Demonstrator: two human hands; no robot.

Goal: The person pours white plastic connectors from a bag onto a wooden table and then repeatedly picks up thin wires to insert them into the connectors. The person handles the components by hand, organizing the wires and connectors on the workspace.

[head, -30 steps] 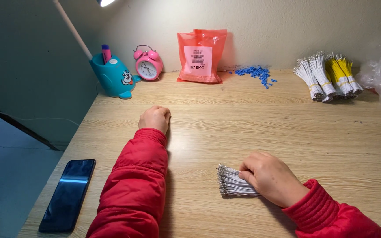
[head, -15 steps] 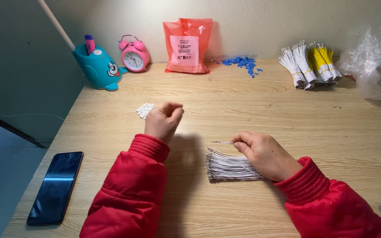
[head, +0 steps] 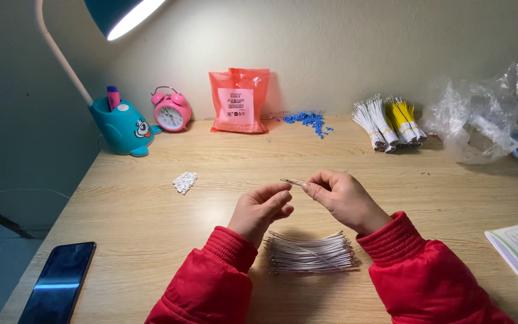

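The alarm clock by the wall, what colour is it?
Pink, with a white face; the alarm clock shows in the head view.

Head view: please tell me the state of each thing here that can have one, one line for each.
Desk lamp: switched on.
Phone: screen dark, lying flat.
Red bag: closed, leaning on the wall.
Clear plastic bag: crumpled.
Left hand: pinching a thin wire.
Right hand: pinching the same wire.
White wires: loose bundle, lying flat on the desk.
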